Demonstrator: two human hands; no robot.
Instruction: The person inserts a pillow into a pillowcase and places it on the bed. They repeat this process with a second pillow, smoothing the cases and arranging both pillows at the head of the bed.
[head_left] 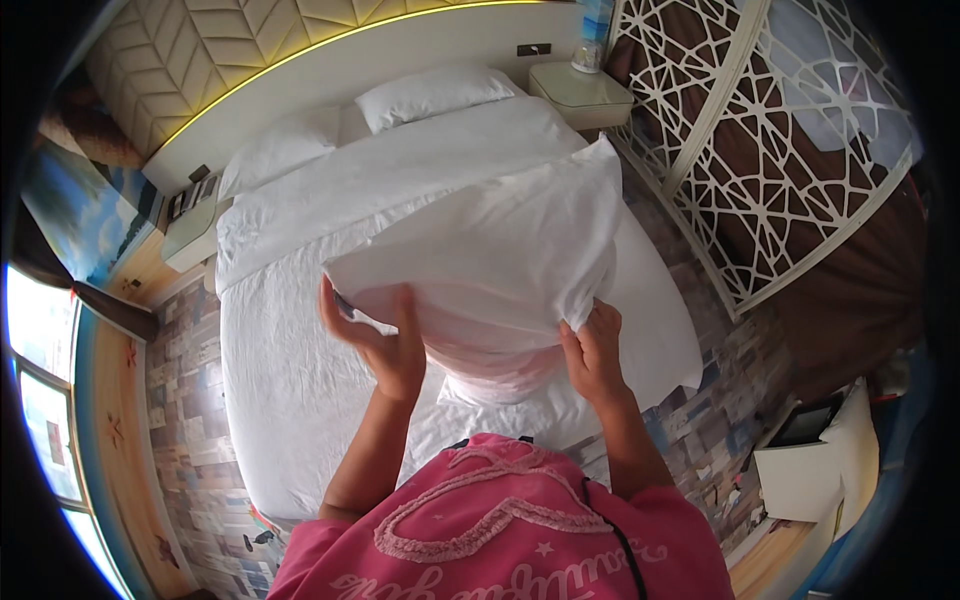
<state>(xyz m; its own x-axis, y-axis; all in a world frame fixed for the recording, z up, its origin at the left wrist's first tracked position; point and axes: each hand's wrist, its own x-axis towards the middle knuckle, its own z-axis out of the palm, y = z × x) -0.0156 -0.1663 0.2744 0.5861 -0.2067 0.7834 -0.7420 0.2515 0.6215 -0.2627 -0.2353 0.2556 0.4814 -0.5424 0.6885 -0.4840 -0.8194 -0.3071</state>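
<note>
A white pillowcase is raised in front of me over the bed, its far corner lifted toward the upper right. Below its near edge bulges a pale pinkish-white, pillow-like thing, mostly hidden by the cloth. My left hand is open at the pillowcase's left corner, thumb and fingers spread apart and touching the fabric. On the other side my right hand is closed, pinching the bunched right edge of the pillowcase between thumb and fingers.
The bed has white bedding and two white pillows, one the right pillow, against the headboard. Nightstands flank it, including the right nightstand. A white lattice screen stands right; a white box-like thing sits lower right.
</note>
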